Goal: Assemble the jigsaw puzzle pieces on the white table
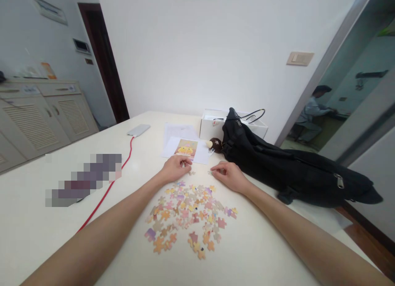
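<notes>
Loose jigsaw pieces (185,214) in pink, yellow, orange, purple and grey lie in a spread heap on the white table. Beyond the heap, my left hand (176,169) has its fingers curled in towards the thumb; what they hold, if anything, is too small to make out. Just by that thumb a pale jigsaw piece (192,173) lies on the table. Across a small gap, my right hand (231,175) is closed, its thumb and fingertips at a small pale jigsaw piece (210,172). A printed picture (186,148) of a yellow figure lies behind my left hand.
A black bag (277,164) with a round dark charm (216,145) lies along the right side, before a white box (211,129). At the left are a power bank (138,130), its red cable (106,192) and a blurred-out object (84,181). A person (313,113) sits beyond the doorway.
</notes>
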The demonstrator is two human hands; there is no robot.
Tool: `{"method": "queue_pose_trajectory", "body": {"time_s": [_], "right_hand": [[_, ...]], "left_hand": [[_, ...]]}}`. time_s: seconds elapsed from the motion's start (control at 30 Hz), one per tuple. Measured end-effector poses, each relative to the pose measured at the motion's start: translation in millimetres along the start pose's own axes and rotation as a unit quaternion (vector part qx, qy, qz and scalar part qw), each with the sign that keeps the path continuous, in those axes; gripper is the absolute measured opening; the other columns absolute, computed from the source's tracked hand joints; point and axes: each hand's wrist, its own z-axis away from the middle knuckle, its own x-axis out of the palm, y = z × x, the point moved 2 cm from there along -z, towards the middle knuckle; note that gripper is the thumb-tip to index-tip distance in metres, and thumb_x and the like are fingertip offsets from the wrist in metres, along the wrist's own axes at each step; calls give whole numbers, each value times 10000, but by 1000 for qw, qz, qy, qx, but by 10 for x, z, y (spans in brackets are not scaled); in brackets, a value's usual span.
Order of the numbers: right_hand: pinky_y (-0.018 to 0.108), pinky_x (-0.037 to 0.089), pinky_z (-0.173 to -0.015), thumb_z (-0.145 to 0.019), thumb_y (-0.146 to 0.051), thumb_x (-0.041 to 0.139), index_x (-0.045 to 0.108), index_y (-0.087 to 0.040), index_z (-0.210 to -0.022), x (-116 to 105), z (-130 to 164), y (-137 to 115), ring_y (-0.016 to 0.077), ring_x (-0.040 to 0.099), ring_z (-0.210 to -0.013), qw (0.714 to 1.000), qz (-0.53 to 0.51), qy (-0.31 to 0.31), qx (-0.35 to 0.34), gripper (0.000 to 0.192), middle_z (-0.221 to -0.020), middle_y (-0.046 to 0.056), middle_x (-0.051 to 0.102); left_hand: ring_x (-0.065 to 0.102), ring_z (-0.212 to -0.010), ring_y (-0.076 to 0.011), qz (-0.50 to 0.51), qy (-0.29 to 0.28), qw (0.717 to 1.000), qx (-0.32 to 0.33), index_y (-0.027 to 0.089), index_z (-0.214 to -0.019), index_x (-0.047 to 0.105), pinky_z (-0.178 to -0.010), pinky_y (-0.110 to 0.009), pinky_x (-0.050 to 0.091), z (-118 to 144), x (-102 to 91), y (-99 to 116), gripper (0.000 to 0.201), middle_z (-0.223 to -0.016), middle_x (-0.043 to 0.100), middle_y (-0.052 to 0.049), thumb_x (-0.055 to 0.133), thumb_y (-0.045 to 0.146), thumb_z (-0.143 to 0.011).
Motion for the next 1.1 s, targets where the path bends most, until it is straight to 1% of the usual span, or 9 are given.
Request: {"method": "queue_pose_trajectory", "body": {"time_s": [0.2, 0.37, 0.47, 0.57, 0.7, 0.77, 0.83, 0.97, 1.1], "right_hand": [[247, 380, -601, -819, -263, 595, 779, -218, -908, 3, 7, -26, 144, 576, -660, 999, 37, 3, -8, 210, -849, 35, 707], [245, 384, -603, -825, -291, 593, 775, -214, -914, -8, 33, -48, 146, 583, -663, 998, 53, 13, -16, 217, -844, 39, 704], [244, 390, -597, -836, -302, 578, 774, -197, -914, -7, 41, -69, 151, 583, -663, 999, 46, 21, -17, 236, -819, 46, 705], [253, 419, -614, -842, -273, 551, 768, -162, -920, 3, 44, -69, 159, 592, -663, 999, 15, 52, 5, 256, -826, 63, 720], [276, 452, -650, -830, -250, 542, 759, -136, -918, -14, 80, -45, 175, 616, -657, 990, -22, 126, 66, 260, -800, 74, 734], [284, 457, -646, -837, -260, 531, 758, -136, -903, -34, 108, -36, 179, 620, -647, 984, -33, 154, 84, 267, -799, 75, 738], [288, 460, -638, -841, -266, 523, 758, -139, -870, -40, 120, -28, 184, 626, -646, 984, -45, 151, 83, 269, -808, 75, 744], [289, 477, -647, -838, -248, 522, 757, -140, -846, -5, 85, -15, 197, 648, -678, 990, -55, 113, 64, 259, -810, 78, 749], [282, 488, -677, -832, -214, 522, 758, -147, -838, 34, 43, -12, 193, 653, -700, 992, -40, 106, 57, 245, -815, 78, 751]], "left_hand": [[498, -596, -126, -25, 21, 999, -11, 177, -814, 740, -564, -231, 329, -12, 6, 44, 178, -634, 601, 21, 597, 157, -710], [505, -605, -127, -4, 28, 1000, -13, 178, -799, 741, -574, -228, 337, -19, -4, 43, 168, -635, 606, 20, 597, 161, -715], [510, -610, -131, 8, 17, 1000, -16, 179, -799, 742, -584, -232, 342, -23, -7, 27, 169, -630, 604, 21, 596, 165, -717], [510, -610, -136, 32, 0, 999, -15, 173, -796, 740, -584, -237, 341, -31, -5, -8, 172, -623, 600, 22, 592, 173, -709], [511, -614, -134, 69, -12, 997, -12, 158, -805, 733, -575, -238, 333, -43, 0, -60, 187, -635, 598, 22, 583, 181, -696], [508, -609, -133, 75, -17, 997, -16, 156, -813, 731, -567, -238, 327, -49, 5, -76, 193, -631, 592, 23, 583, 195, -695], [507, -608, -132, 71, -21, 997, -21, 161, -821, 732, -564, -239, 325, -53, 10, -82, 196, -633, 593, 24, 589, 214, -697], [504, -617, -129, 49, -23, 998, -22, 174, -819, 735, -577, -244, 335, -49, 14, -63, 190, -654, 603, 25, 608, 240, -693], [498, -625, -131, 25, -23, 999, -13, 179, -820, 738, -595, -251, 346, -38, -1, -24, 187, -662, 609, 23, 622, 259, -697]]}}
